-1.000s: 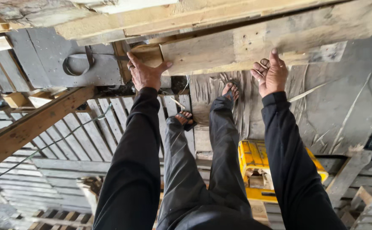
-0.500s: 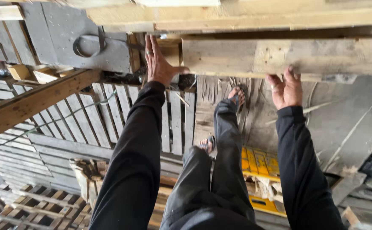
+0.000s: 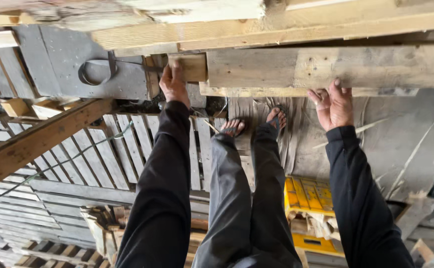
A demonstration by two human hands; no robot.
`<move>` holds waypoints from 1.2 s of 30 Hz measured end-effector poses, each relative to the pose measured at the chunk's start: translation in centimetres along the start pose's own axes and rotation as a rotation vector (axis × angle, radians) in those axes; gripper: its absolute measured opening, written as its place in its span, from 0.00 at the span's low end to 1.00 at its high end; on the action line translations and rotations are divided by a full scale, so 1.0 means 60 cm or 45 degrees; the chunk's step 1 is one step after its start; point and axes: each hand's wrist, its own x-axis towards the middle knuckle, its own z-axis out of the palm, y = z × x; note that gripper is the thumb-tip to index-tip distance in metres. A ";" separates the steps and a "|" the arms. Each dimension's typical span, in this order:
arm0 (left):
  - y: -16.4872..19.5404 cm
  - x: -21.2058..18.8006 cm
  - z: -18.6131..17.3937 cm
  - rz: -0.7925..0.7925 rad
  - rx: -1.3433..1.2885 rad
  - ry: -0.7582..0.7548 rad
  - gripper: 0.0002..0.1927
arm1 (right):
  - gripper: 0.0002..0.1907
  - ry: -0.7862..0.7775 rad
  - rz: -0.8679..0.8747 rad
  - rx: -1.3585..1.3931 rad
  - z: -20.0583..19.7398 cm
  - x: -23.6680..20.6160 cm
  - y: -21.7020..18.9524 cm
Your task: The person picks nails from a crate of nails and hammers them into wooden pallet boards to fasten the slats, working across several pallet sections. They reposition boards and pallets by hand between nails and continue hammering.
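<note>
Both feet [image 3: 254, 121] are now standing together on the slats, while the wooden pallet [image 3: 326, 67] is sitting lower against both hands

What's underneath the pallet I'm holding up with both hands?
Below the pallet: sandalled feet on flat pallets, grey floor and a yellow crate. Left hand, right hand grip it; beyond is hidden.

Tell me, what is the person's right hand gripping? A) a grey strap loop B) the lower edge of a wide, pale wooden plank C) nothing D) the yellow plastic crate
B: the right hand curls its fingers onto the lower edge of the wide, pale wooden plank, far above the yellow plastic crate.
</note>
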 end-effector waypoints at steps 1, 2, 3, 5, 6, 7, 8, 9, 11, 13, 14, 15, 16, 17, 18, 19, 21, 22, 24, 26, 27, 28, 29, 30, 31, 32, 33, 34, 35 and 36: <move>0.000 -0.003 -0.001 0.060 -0.006 -0.037 0.24 | 0.16 -0.006 -0.012 -0.019 -0.002 0.001 0.001; -0.001 -0.010 -0.003 0.108 -0.006 -0.072 0.26 | 0.15 -0.003 -0.014 -0.039 -0.002 0.000 0.002; 0.001 -0.015 -0.003 0.177 -0.011 -0.115 0.29 | 0.15 -0.011 -0.034 -0.051 0.003 -0.001 0.002; 0.008 -0.026 0.004 0.113 -0.036 -0.108 0.32 | 0.13 -0.029 -0.042 -0.001 -0.004 0.000 0.008; 0.013 -0.032 0.011 0.064 -0.039 -0.108 0.39 | 0.12 -0.022 -0.040 0.018 -0.002 -0.004 0.011; 0.014 -0.041 0.018 0.146 0.139 -0.027 0.40 | 0.12 0.053 -0.062 0.022 0.000 -0.009 0.014; 0.017 -0.053 0.022 0.235 0.324 0.062 0.41 | 0.12 0.127 -0.075 0.033 0.004 -0.017 0.019; 0.019 -0.061 0.032 0.336 0.494 0.143 0.42 | 0.13 0.194 -0.104 0.042 0.007 -0.027 0.024; 0.015 -0.088 0.045 0.125 0.254 0.194 0.43 | 0.17 0.299 -0.077 -0.023 0.014 -0.057 0.038; -0.002 -0.123 0.047 0.131 0.257 0.277 0.43 | 0.20 0.372 -0.002 -0.146 0.020 -0.101 0.060; -0.015 -0.142 0.044 0.251 0.372 0.322 0.42 | 0.21 0.395 0.043 -0.238 0.021 -0.127 0.073; -0.030 -0.159 0.039 0.287 0.499 0.296 0.41 | 0.22 0.415 0.090 -0.332 0.020 -0.154 0.087; -0.043 -0.176 0.030 0.321 0.628 0.274 0.40 | 0.21 0.434 0.171 -0.465 0.020 -0.186 0.104; -0.058 -0.190 0.027 0.392 0.900 0.253 0.34 | 0.21 0.447 0.245 -0.601 0.015 -0.215 0.120; -0.067 -0.204 0.013 0.164 0.929 -0.073 0.28 | 0.20 0.443 0.290 -0.606 0.013 -0.245 0.136; -0.081 -0.225 0.003 0.172 0.977 -0.248 0.28 | 0.19 0.443 0.336 -0.612 0.007 -0.275 0.151; -0.086 -0.274 -0.014 0.323 1.067 -0.606 0.26 | 0.18 0.386 0.253 -0.538 0.000 -0.335 0.177; -0.092 -0.302 -0.025 0.375 1.069 -0.748 0.26 | 0.18 0.469 0.317 -0.570 -0.001 -0.368 0.186; -0.096 -0.357 -0.044 0.483 1.032 -1.009 0.25 | 0.18 0.659 0.422 -0.648 -0.017 -0.435 0.191; -0.088 -0.417 -0.057 0.446 1.004 -1.169 0.27 | 0.18 0.738 0.303 -0.499 -0.026 -0.506 0.197; -0.081 -0.445 -0.084 0.408 1.006 -1.216 0.29 | 0.18 0.752 0.276 -0.426 -0.023 -0.543 0.206; -0.073 -0.472 -0.114 0.374 1.059 -1.230 0.29 | 0.18 0.745 0.247 -0.388 -0.020 -0.582 0.216; -0.069 -0.494 -0.126 0.350 1.108 -1.242 0.29 | 0.19 0.733 0.210 -0.347 -0.018 -0.612 0.222; -0.064 -0.507 -0.135 0.340 1.150 -1.266 0.29 | 0.19 0.727 0.155 -0.304 -0.015 -0.637 0.233; -0.062 -0.523 -0.145 0.298 1.176 -1.275 0.29 | 0.19 0.736 0.161 -0.274 -0.014 -0.662 0.243; -0.061 -0.533 -0.155 0.261 1.203 -1.286 0.29 | 0.19 0.746 0.162 -0.241 -0.013 -0.683 0.253; -0.062 -0.539 -0.167 0.221 1.238 -1.299 0.28 | 0.19 0.759 0.168 -0.202 -0.012 -0.701 0.267; -0.065 -0.547 -0.178 0.239 1.275 -1.307 0.28 | 0.19 0.775 0.225 -0.187 -0.013 -0.716 0.278; -0.069 -0.550 -0.189 0.268 1.308 -1.317 0.27 | 0.18 0.789 0.271 -0.172 -0.014 -0.728 0.292; -0.073 -0.553 -0.198 0.312 1.338 -1.327 0.27 | 0.18 0.797 0.305 -0.153 -0.016 -0.738 0.302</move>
